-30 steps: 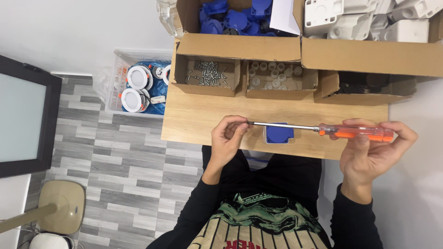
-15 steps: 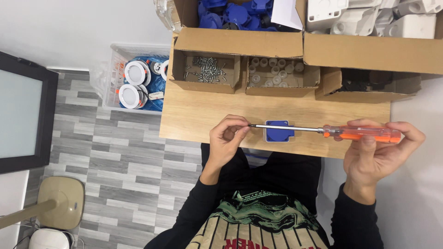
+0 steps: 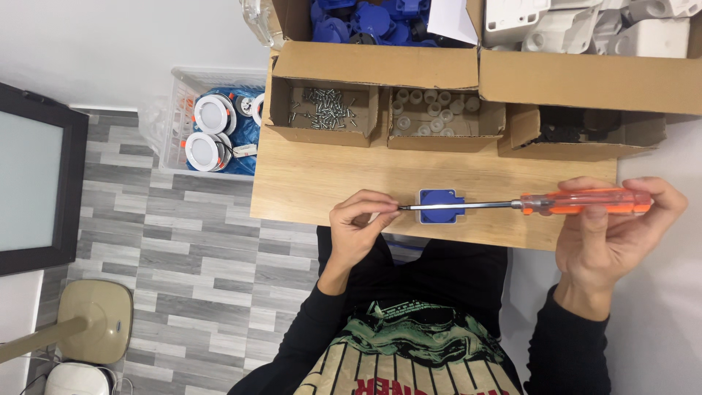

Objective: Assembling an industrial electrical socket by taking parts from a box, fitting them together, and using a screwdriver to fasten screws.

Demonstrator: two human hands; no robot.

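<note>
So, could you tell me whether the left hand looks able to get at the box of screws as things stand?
Probably yes. The left hand pinches the screwdriver tip, but only bare table lies between it and the open-topped screw box just beyond; it would need to let go first.

A screwdriver [image 3: 526, 205] spans the hands above a socket part [image 3: 441, 206] on the table [image 3: 322, 183], boxes [image 3: 446, 121] behind.

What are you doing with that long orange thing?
A person holds a screwdriver sideways over a wooden table. The right hand grips its orange handle, and the left hand pinches the metal tip with its fingers. A small blue part lies on the table under the shaft. Behind it stand open boxes, one with screws in it.
</note>
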